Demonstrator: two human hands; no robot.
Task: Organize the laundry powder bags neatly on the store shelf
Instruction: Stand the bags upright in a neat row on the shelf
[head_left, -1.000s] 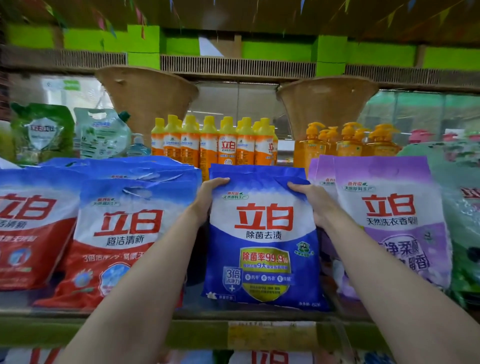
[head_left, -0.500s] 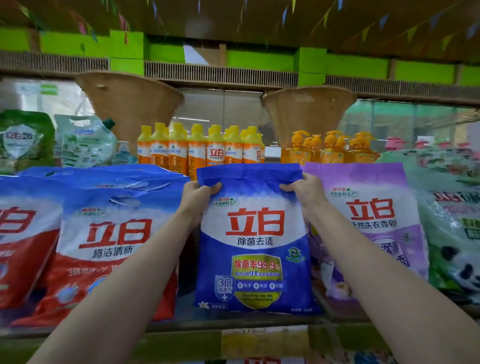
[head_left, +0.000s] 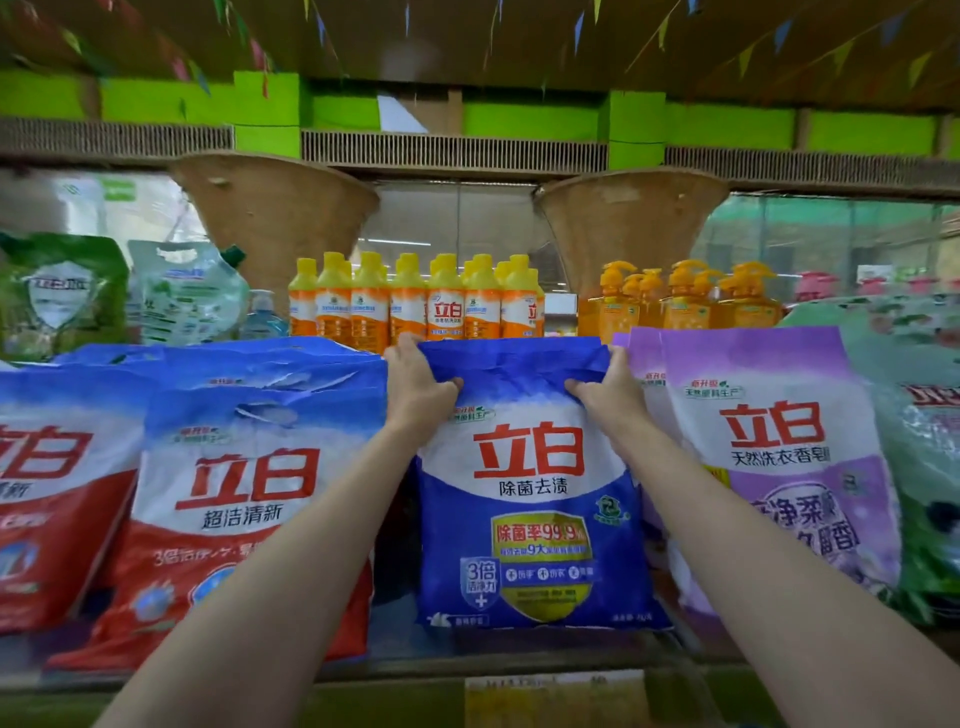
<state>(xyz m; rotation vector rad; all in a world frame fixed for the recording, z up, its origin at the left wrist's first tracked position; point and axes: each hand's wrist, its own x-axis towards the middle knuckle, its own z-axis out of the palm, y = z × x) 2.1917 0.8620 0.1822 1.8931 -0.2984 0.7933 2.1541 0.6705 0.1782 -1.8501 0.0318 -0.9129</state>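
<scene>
**Blue bag gripped at top corners**

Your left hand (head_left: 415, 384) and right hand (head_left: 608, 387) have shifted from the blue bag's (head_left: 530, 519) sides to its top corners; fingers now pinch the crumpled edge. The bag stands upright on the shelf (head_left: 395, 670), red bags (head_left: 244, 499) outside your left fingers, purple bags (head_left: 779, 467) outside your right. Straightening appears nearly done.
</scene>
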